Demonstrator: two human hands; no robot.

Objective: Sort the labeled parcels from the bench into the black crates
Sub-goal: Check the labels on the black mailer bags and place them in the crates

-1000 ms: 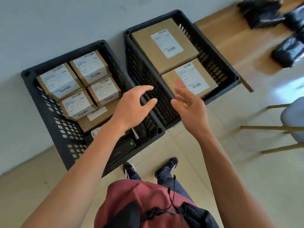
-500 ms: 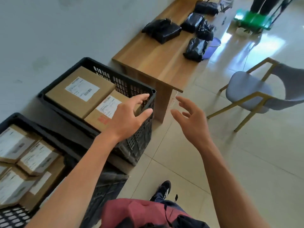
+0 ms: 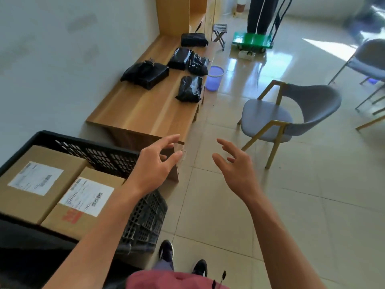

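Both hands are empty w/ a wide grip: left hand is held over the near corner of the black crate, right hand over the floor beside it, fingers spread and relaxed. Two labeled cardboard parcels are seen already in the crate. Five black-wrapped parcels are left on the tabletop, well apart from the hands.

Risks, as judged:
- Slick film wrap; a loose one-handed pinch could let a bag slip.
- No labels visible on the bags from here, so a mis-sort is possible unless each is turned and read.
- Chair and blue bin stand near the walking path; could be clipped.
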